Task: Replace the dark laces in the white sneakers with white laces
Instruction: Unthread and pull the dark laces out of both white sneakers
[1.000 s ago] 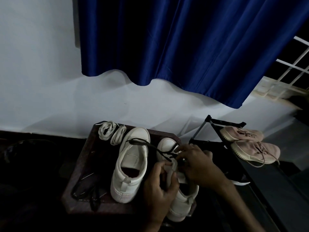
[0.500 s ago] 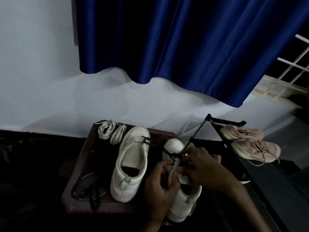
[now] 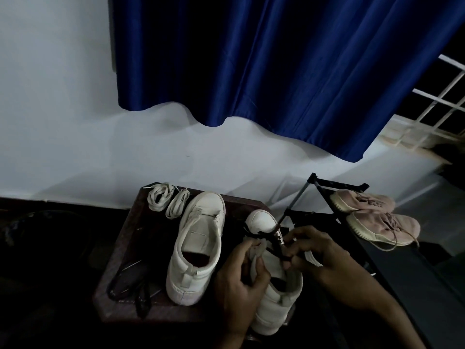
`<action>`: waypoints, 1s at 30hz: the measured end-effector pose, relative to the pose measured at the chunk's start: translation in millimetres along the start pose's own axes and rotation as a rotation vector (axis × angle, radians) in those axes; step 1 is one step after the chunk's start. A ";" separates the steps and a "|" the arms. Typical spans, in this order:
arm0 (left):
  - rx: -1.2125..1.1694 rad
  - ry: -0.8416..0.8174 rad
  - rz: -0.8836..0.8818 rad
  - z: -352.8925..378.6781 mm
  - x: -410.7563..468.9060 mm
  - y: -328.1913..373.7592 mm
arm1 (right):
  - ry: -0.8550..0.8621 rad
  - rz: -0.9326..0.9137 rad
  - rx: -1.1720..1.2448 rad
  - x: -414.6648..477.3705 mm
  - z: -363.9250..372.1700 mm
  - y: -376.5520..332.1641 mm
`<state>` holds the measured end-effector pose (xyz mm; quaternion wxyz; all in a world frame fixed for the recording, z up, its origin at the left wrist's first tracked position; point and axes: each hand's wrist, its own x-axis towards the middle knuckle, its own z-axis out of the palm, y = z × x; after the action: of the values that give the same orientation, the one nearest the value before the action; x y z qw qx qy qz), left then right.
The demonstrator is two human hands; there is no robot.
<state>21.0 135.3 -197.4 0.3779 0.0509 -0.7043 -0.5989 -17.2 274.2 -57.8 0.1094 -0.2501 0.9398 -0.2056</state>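
1. Two white sneakers, the left sneaker (image 3: 196, 248) and the right sneaker (image 3: 276, 306), are set side by side on a dark brown surface (image 3: 156, 238), toes toward the wall. The scene is very dim.
2. Much of the right sneaker is hidden by both hands; only its toe cap and heel are clearly shown.
3. That sneaker's tongue and inner side are gripped by the left hand (image 3: 239, 285), its fingers curled around them.
4. The dark lace (image 3: 273, 244), threaded across the front of the right sneaker, is pinched between the thumb and fingers of the right hand (image 3: 324, 255).
5. Two coiled white laces (image 3: 161, 197) are laid at the far left corner of the surface, just beside the left sneaker's toe.
6. A dark tangle (image 3: 136, 290) at the near left corner is hard to make out.
7. A pale patch (image 3: 198, 238) is seen inside the left sneaker; any writing on it cannot be read.
8. Pink shoes (image 3: 372, 217) are set on a black rack (image 3: 327, 187) to the right, below a blue curtain (image 3: 276, 71). Both forearms are cut off by the bottom edge.
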 end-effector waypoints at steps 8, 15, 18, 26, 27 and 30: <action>-0.018 -0.031 -0.074 -1.3 -5.3 -3.9 | -0.094 0.173 -0.354 33.9 21.9 -21.6; 0.017 -0.025 -0.057 -2.1 -1.9 0.5 | 0.175 0.134 -0.334 21.6 31.0 -24.5; 0.018 -0.015 -0.062 -2.4 -1.4 1.0 | 0.170 0.047 -0.251 0.4 7.3 -28.7; 0.017 -0.041 -0.034 -3.7 -0.7 3.7 | -0.125 0.178 -0.286 -9.1 -13.1 -16.3; 0.006 -0.049 -0.030 -3.5 -1.2 3.4 | -0.121 0.204 -0.320 -2.9 -11.3 -20.0; -0.020 -0.056 -0.038 -2.7 -3.0 0.9 | -0.060 0.235 -0.347 22.0 1.7 -23.6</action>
<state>25.1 134.9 -198.1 0.3470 0.0439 -0.7075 -0.6140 -25.4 243.7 -51.2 0.1161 -0.1599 0.9801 -0.0188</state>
